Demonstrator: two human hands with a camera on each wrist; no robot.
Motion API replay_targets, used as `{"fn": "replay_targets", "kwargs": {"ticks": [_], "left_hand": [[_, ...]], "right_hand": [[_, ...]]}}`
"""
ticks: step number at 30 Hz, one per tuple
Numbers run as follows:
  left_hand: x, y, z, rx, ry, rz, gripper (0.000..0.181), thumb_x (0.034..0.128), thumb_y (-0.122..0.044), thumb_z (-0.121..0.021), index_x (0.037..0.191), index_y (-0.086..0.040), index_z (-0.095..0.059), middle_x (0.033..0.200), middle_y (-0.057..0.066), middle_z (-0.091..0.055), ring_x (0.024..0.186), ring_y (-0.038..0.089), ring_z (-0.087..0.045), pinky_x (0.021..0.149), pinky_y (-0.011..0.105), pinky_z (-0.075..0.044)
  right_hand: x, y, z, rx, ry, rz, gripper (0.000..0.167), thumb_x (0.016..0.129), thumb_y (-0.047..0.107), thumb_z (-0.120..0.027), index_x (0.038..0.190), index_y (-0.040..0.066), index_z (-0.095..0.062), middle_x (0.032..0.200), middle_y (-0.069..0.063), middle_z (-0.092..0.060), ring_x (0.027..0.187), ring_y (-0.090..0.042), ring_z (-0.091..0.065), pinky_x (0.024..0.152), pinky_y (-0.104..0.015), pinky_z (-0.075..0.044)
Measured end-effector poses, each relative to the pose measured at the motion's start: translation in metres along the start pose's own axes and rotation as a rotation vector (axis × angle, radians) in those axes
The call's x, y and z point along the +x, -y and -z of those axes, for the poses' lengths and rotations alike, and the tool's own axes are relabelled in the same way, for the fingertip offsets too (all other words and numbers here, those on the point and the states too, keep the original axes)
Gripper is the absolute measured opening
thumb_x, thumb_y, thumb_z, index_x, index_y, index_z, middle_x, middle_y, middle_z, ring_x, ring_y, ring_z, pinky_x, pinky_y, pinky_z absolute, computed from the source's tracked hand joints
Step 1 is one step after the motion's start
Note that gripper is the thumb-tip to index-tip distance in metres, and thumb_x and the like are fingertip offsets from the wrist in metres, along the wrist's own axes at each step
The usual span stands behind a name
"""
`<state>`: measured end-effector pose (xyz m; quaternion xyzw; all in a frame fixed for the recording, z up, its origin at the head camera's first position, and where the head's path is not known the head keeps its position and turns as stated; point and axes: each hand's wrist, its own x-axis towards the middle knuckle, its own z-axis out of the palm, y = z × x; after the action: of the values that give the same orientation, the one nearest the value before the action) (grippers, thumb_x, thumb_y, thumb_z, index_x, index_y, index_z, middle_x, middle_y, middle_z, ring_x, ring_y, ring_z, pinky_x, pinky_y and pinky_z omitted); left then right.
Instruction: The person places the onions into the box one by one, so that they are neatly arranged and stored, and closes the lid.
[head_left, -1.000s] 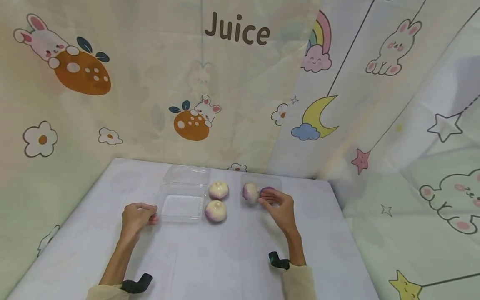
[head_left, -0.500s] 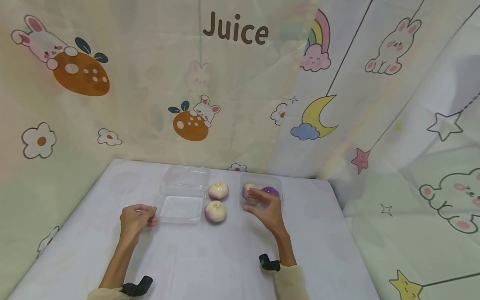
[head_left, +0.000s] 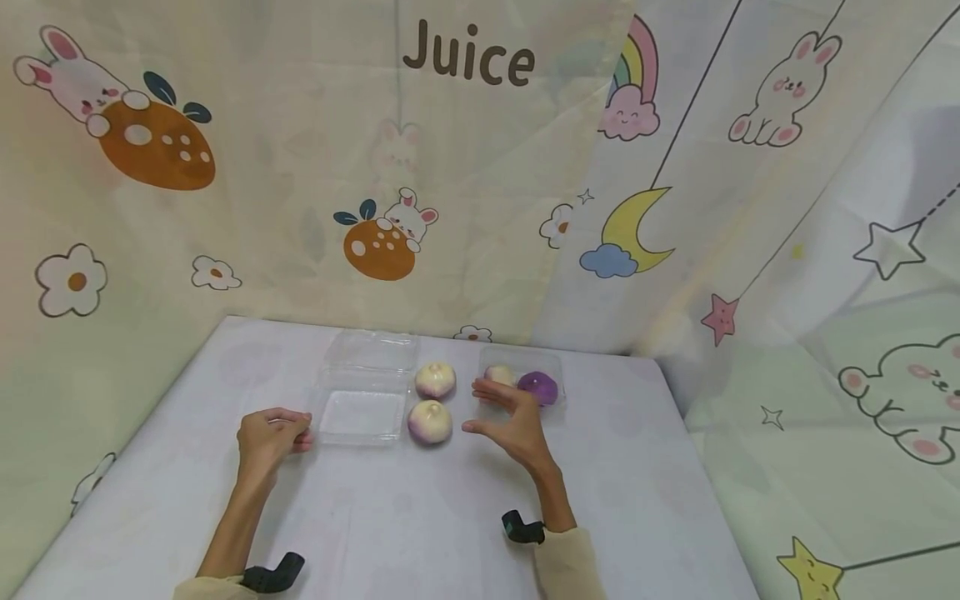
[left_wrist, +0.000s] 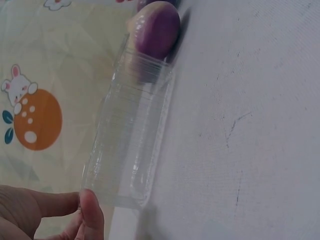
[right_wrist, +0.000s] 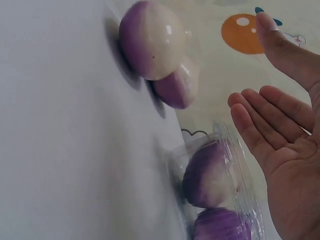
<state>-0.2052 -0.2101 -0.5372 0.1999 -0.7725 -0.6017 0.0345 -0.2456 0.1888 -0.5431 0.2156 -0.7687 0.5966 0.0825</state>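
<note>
Fingertips of my left hand point(head_left: 270, 437) pinch the left edge of an opened clear plastic clamshell box point(head_left: 363, 417); the left wrist view shows thumb and finger meeting at its rim. Just right of the box sit two round white-and-purple onion-like bulbs, a front one point(head_left: 431, 422) and a back one point(head_left: 436, 380). My right hand point(head_left: 517, 425) hovers with fingers extended and thumb apart, holding nothing, between those bulbs and a second clear box point(head_left: 555, 363). Inside that second box are a white-and-purple bulb point(right_wrist: 210, 175), partly hidden by my fingers in the head view, and a purple ridged piece point(right_wrist: 222, 224).
A white-covered table point(head_left: 420, 517) bears everything. Printed cloth point(head_left: 480, 167) with rabbits and the word Juice hangs behind it and along the sides. The first box's raised lid point(head_left: 372, 350) leans toward the back cloth.
My right hand has drawn left and toward me from the second box, its fingers spreading and uncovering the purple piece. The left hand stays at the first box's edge.
</note>
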Motion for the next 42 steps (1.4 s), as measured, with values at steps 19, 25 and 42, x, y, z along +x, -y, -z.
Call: {"fn": "replay_targets", "kwargs": {"ticks": [19, 25, 42], "left_hand": [[0.001, 0.001, 0.001, -0.019, 0.004, -0.002, 0.026, 0.1028, -0.008, -0.074, 0.112, 0.016, -0.069, 0.073, 0.003, -0.077, 0.058, 0.007, -0.073, 0.060, 0.025, -0.069], [0.001, 0.002, 0.001, -0.029, 0.012, -0.004, 0.026, 0.1022, -0.007, -0.074, 0.111, 0.017, -0.069, 0.069, -0.001, -0.076, 0.058, 0.007, -0.073, 0.059, 0.025, -0.069], [-0.001, 0.004, 0.001, 0.003, 0.000, -0.009, 0.028, 0.1038, -0.010, -0.074, 0.114, 0.016, -0.070, 0.073, 0.002, -0.077, 0.058, 0.007, -0.072, 0.059, 0.022, -0.068]], "right_hand": [[-0.001, -0.002, -0.034, 0.006, 0.035, -0.061, 0.077, 0.074, 0.003, -0.100, 0.141, -0.011, -0.065, 0.142, -0.032, -0.069, 0.128, -0.043, -0.073, 0.114, -0.043, -0.062], [-0.001, -0.006, -0.041, -0.030, 0.027, -0.073, 0.081, 0.072, 0.007, -0.102, 0.141, -0.011, -0.065, 0.141, -0.031, -0.070, 0.128, -0.043, -0.073, 0.114, -0.043, -0.062], [-0.003, -0.020, -0.055, -0.056, 0.058, -0.170, 0.082, 0.073, 0.012, -0.103, 0.140, -0.013, -0.064, 0.136, -0.029, -0.073, 0.126, -0.041, -0.075, 0.108, -0.038, -0.066]]}}
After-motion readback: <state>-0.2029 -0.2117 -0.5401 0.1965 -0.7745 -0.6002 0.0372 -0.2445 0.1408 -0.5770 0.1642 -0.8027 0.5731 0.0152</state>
